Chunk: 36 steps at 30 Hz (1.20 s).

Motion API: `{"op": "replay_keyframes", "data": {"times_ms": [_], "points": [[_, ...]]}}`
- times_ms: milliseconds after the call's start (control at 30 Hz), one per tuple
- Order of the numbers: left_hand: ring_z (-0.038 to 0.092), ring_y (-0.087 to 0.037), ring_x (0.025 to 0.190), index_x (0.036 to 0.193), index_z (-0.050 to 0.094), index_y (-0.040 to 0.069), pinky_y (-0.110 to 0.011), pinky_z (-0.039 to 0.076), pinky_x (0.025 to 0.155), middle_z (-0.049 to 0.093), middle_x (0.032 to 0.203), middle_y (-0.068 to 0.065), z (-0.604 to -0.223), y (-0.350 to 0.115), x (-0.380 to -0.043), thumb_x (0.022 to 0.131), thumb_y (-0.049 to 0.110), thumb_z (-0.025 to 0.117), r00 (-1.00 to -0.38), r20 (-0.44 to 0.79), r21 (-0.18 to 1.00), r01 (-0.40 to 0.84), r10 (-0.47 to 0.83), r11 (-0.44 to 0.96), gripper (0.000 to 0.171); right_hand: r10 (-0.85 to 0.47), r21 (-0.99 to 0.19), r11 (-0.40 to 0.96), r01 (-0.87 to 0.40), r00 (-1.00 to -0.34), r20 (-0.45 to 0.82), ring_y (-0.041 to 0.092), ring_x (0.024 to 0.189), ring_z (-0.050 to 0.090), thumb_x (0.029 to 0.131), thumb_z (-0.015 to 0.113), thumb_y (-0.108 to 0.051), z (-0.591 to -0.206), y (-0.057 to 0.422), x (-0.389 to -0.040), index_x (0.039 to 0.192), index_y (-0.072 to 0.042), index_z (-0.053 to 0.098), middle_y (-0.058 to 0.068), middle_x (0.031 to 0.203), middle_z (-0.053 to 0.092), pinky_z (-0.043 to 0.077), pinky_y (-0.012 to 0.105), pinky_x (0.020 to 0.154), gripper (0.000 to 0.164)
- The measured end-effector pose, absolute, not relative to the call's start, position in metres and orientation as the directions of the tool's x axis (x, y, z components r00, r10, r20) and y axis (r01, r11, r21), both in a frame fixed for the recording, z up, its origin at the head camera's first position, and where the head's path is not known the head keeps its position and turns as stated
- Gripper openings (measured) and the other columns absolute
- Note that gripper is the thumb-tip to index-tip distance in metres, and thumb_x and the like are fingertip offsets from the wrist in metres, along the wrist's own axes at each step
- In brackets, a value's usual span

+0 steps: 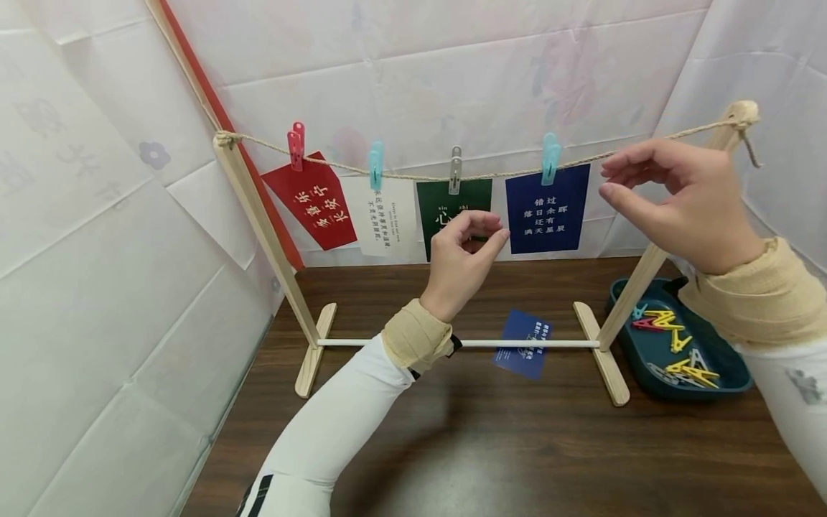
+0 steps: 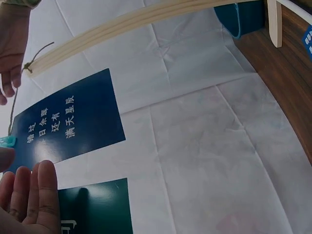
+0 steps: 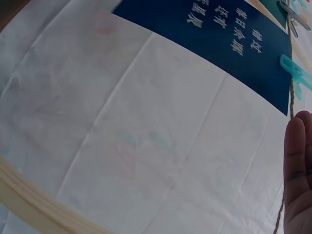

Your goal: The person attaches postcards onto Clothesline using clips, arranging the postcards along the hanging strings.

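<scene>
A twine line point(image 1: 413, 177) carries several cards held by clothespins. From left to right hang a red card point(image 1: 311, 202) under a red clothespin point(image 1: 296, 146), a white card point(image 1: 381, 219) under a light blue clothespin point(image 1: 376, 164), a green card point(image 1: 431, 194) under a grey clothespin point(image 1: 455, 170), and a dark blue card point(image 1: 548, 210) under another light blue clothespin point(image 1: 550, 159). My left hand point(image 1: 460, 264), fingers loosely bent and holding nothing, partly hides the green card. Beside the blue card, my right hand point(image 1: 685, 201) hovers near the twine, also holding nothing.
Wooden posts point(image 1: 268, 240) on feet, joined low by a white rod point(image 1: 362, 342), hold up the twine. Behind the rod and partly under it lies another blue card point(image 1: 525, 359). At right stands a dark teal tray point(image 1: 701, 393) with loose clothespins point(image 1: 694, 372).
</scene>
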<state>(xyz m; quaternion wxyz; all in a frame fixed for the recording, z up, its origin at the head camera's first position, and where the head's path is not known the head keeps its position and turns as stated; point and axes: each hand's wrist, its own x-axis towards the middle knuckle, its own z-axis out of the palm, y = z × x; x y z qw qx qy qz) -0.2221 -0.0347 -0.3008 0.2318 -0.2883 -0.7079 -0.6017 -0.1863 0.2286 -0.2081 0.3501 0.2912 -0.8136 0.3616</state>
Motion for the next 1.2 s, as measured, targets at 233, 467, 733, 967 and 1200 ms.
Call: {"op": "replay_keyframes", "data": {"times_ms": [233, 467, 733, 967, 1200], "points": [[0.075, -0.031, 0.095, 0.113, 0.073, -0.005, -0.020, 0.059, 0.078, 0.078, 0.109, -0.021, -0.314, -0.037, -0.218, 0.099, 0.003, 0.076, -0.729, 0.667, 0.723, 0.684, 0.155, 0.101, 0.016, -0.205, -0.424, 0.563, -0.710, -0.617, 0.760, -0.008, 0.086, 0.066, 0.084, 0.078, 0.020, -0.232, 0.236, -0.186, 0.109, 0.010, 0.076, -0.032, 0.103, 0.070, 0.051, 0.004, 0.085, 0.027], [0.073, -0.022, 0.092, 0.110, 0.075, -0.004, -0.022, 0.060, 0.078, 0.078, 0.105, -0.019, -0.329, -0.038, -0.218, 0.099, 0.005, 0.077, -0.734, 0.656, 0.728, 0.677, 0.176, 0.109, 0.015, -0.192, -0.429, 0.570, -0.701, -0.621, 0.760, -0.011, 0.086, 0.065, 0.081, 0.079, 0.023, -0.259, 0.244, -0.188, 0.107, 0.010, 0.077, -0.034, 0.103, 0.069, 0.050, 0.002, 0.084, 0.030], [0.075, -0.024, 0.094, 0.111, 0.075, -0.003, -0.020, 0.060, 0.080, 0.079, 0.107, -0.018, -0.347, -0.038, -0.218, 0.099, 0.006, 0.077, -0.750, 0.633, 0.742, 0.659, 0.191, 0.127, 0.015, -0.154, -0.479, 0.565, -0.672, -0.656, 0.738, -0.012, 0.084, 0.065, 0.082, 0.078, 0.023, -0.287, 0.251, -0.188, 0.108, 0.008, 0.077, -0.031, 0.100, 0.070, 0.050, 0.002, 0.080, 0.030], [0.074, -0.017, 0.093, 0.111, 0.074, -0.001, -0.020, 0.059, 0.081, 0.079, 0.106, -0.017, -0.364, -0.038, -0.218, 0.100, 0.007, 0.077, -0.757, 0.617, 0.748, 0.649, 0.213, 0.139, 0.014, -0.137, -0.503, 0.556, -0.662, -0.670, 0.730, -0.010, 0.081, 0.064, 0.082, 0.078, 0.023, -0.307, 0.252, -0.188, 0.107, 0.007, 0.077, -0.031, 0.099, 0.070, 0.050, 0.003, 0.078, 0.030], [0.073, -0.016, 0.092, 0.111, 0.075, 0.000, -0.030, 0.063, 0.081, 0.080, 0.105, -0.015, -0.381, -0.038, -0.219, 0.100, 0.008, 0.077, -0.763, 0.600, 0.749, 0.641, 0.240, 0.165, 0.014, -0.135, -0.515, 0.537, -0.668, -0.671, 0.729, -0.007, 0.081, 0.065, 0.082, 0.078, 0.024, -0.325, 0.255, -0.190, 0.108, 0.006, 0.077, -0.027, 0.098, 0.071, 0.050, 0.004, 0.078, 0.032]]}}
